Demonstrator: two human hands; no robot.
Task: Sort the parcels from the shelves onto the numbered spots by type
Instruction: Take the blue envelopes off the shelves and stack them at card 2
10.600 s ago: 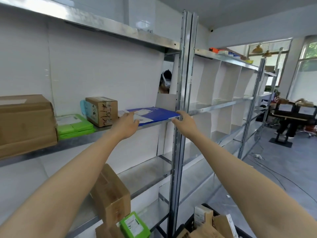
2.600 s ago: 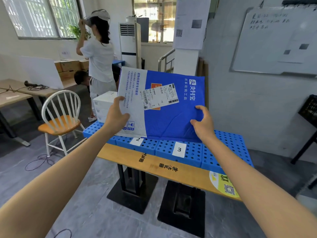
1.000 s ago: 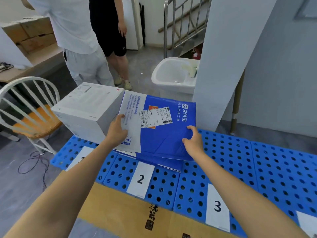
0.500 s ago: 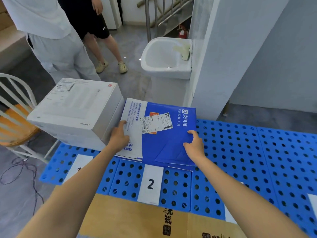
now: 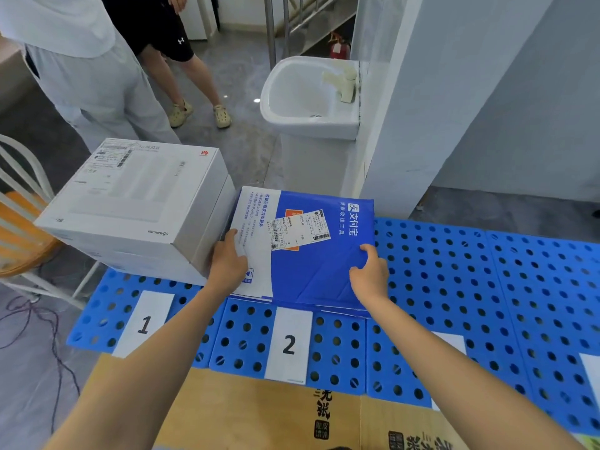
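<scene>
A flat blue and white mailer parcel [image 5: 321, 264] with a shipping label lies on the blue perforated panel [image 5: 454, 287], just behind the white card marked 2 [image 5: 289, 344]. The edge of another blue mailer shows beneath it. My left hand [image 5: 227, 266] holds its left white edge, thumb on top. My right hand [image 5: 370, 274] grips its lower right edge, fingers curled. A stack of white boxes [image 5: 130, 196] stands behind the card marked 1 [image 5: 144, 323], touching the mailer's left side.
Brown cardboard [image 5: 259, 414] covers the table's near edge. A white sink [image 5: 305, 95] and a white pillar [image 5: 422, 108] stand behind the panel. Two people [image 5: 91, 76] stand at the back left. A white chair with an orange seat [image 5: 19, 228] is at the left.
The mailer has come down from the air onto the spot behind card 2, beside the white boxes. Both hands stay on its edges, and my view has moved closer.
</scene>
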